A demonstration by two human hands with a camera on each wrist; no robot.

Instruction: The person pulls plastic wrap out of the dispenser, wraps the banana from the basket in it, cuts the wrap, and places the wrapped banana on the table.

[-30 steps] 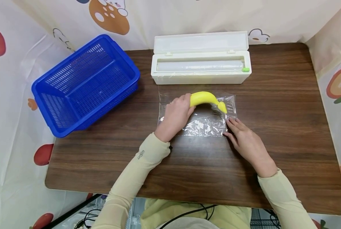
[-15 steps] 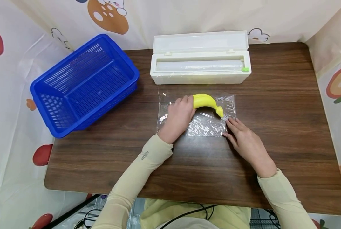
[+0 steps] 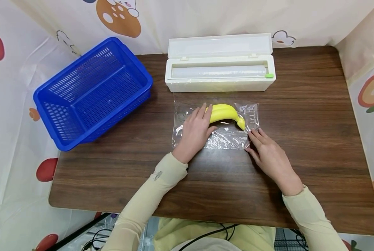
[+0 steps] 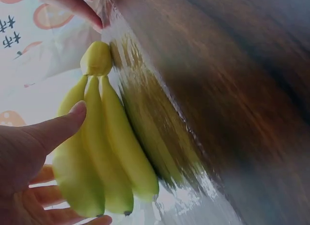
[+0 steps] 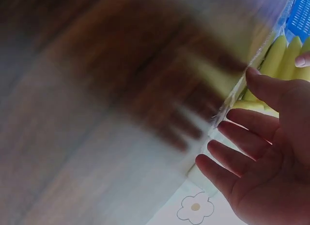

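Note:
A bunch of yellow bananas (image 3: 225, 113) lies on a sheet of clear plastic wrap (image 3: 226, 139), its stem end toward the right. My left hand (image 3: 195, 129) is at the bunch's left end, fingers extended over it and thumb held apart. The left wrist view shows three bananas (image 4: 109, 142) side by side, with the thumb on the near side and the other fingers beyond them. My right hand (image 3: 269, 157) rests at the wrap's right edge with straight fingers. In the right wrist view its fingertips are right at that edge.
Behind the wrap stands a white wrap dispenser box (image 3: 219, 86), lid raised, with a roll (image 3: 218, 72) and a green slider (image 3: 269, 75). At the left is a blue plastic basket (image 3: 94, 94). Everything sits on a brown wooden table (image 3: 312, 115) against a patterned curtain.
The bananas have come slightly toward me and settled on the wrap. My left hand's fingers have straightened from their grip on them. The right hand has stayed in place.

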